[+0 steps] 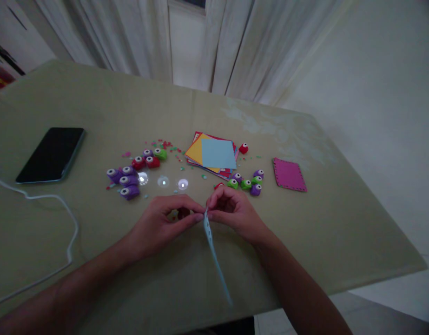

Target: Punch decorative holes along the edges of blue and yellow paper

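Note:
Between my two hands is a light blue sheet of paper (210,242), seen almost edge-on, with small punched holes along the part close to my fingers. My left hand (168,216) pinches its upper end between thumb and fingers. From the other side, my right hand (233,211) grips the same end with thumb and curled fingers. The sheet's lower end hangs towards me near the table edge. Just beyond my right hand stand several green and purple craft punches (246,184) with eye-like tops. A dark red object (182,213) shows partly behind my left fingers.
Coloured paper squares (219,153) lie stacked mid-table, with a magenta square with a punched border (290,175) to their right. More purple punches (128,180) stand left, amid tiny paper cut-outs (165,143). A dark tablet (52,155) and white cable (73,228) lie far left.

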A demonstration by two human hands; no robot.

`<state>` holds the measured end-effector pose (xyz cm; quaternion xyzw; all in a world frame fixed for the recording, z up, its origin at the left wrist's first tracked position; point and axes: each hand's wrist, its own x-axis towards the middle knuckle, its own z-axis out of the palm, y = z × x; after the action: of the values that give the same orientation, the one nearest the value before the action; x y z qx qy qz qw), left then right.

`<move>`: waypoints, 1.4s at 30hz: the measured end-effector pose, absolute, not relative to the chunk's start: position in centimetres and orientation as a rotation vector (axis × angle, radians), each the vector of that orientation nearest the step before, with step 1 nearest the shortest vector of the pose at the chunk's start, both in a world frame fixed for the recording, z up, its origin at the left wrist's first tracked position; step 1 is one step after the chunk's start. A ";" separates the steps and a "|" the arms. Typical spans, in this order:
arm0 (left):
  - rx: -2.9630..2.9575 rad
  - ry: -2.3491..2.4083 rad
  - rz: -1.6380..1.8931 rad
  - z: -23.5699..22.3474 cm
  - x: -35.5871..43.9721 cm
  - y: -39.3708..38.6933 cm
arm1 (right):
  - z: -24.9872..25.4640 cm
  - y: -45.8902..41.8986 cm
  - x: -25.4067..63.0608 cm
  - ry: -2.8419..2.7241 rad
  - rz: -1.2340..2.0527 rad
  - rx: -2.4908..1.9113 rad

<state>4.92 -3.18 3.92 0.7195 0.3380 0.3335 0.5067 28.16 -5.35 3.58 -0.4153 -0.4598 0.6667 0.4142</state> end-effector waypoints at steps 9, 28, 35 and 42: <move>1.794 0.843 0.805 4.2 5.1 -3.4 | 3.3 -5.4 28.1 -1.145 1.688 -1.052; 1.123 0.715 0.680 3.8 5.5 -3.6 | 3.8 -5.9 27.7 -1.207 1.627 -1.069; 0.879 0.583 0.641 1.7 5.4 -3.0 | 3.7 -6.1 27.5 -1.171 1.661 -1.021; 0.863 0.568 0.645 2.0 5.3 -3.1 | 3.7 -6.1 27.5 -1.114 1.678 -0.975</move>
<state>5.35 -3.11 2.01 0.4055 0.2669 0.3030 0.8201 27.51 -6.06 3.70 -0.3919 -0.4479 0.6745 0.4369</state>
